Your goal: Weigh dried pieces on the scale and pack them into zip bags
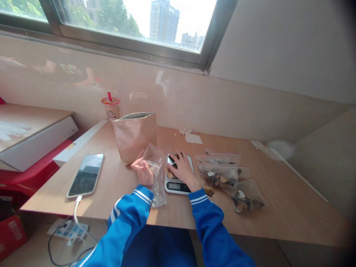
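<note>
My left hand [144, 171] is closed on a clear zip bag [158, 185] with a red-edged top, left of a white kitchen scale [178, 187]. Dark and tan dried pieces [168, 172] lie on the scale, and my right hand [182, 168] rests over them with its fingers spread. Whether the fingers grip a piece is hidden. Beside my right wrist, one loose dried piece [208, 190] lies on the table. Several filled zip bags [218, 176] are grouped to the right of the scale. A brown paper pouch [136, 135] stands open behind my left hand.
A phone [86, 176] with a charging cable lies at the left of the wooden table [289, 200]. Behind the pouch stands a drink cup [111, 111] with a red straw. A white paper piece [194, 138] lies near the wall.
</note>
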`<action>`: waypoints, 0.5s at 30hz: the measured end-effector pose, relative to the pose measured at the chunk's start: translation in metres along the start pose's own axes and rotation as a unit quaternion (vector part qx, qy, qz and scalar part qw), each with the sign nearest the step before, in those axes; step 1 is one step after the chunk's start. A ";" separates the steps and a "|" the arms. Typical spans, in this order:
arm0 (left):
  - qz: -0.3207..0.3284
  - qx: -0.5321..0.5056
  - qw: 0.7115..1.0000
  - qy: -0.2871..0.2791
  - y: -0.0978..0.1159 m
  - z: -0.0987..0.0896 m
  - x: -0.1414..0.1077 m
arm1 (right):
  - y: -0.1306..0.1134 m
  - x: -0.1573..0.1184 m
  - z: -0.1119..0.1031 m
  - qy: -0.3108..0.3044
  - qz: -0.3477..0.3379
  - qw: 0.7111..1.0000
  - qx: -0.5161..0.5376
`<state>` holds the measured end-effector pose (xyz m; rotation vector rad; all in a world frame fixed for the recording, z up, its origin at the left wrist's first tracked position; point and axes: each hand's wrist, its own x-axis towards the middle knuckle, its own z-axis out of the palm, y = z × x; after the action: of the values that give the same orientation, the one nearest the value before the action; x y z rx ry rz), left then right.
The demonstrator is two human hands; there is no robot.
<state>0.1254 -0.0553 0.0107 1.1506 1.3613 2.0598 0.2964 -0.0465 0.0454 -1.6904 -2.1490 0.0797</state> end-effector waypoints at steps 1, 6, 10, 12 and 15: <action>0.002 0.004 1.000 0.006 0.000 0.000 0.000 | 0.000 -0.002 0.002 -0.001 -0.009 1.000 -0.015; 0.010 0.015 1.000 0.025 0.001 0.000 0.000 | -0.009 0.000 -0.003 0.022 -0.016 0.997 -0.068; 0.008 0.014 0.999 0.028 0.003 0.000 0.000 | -0.011 0.003 -0.007 0.025 -0.018 0.993 -0.110; 0.005 0.015 1.000 0.026 0.004 0.000 0.000 | -0.011 0.005 -0.009 0.028 -0.012 0.992 -0.119; 0.003 0.019 0.999 0.030 0.004 0.001 0.001 | -0.013 0.010 -0.012 0.050 0.035 0.993 -0.100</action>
<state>0.1263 -0.0563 0.0150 1.1189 1.4334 2.0971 0.2869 -0.0427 0.0632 -1.8379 -2.0828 -0.2018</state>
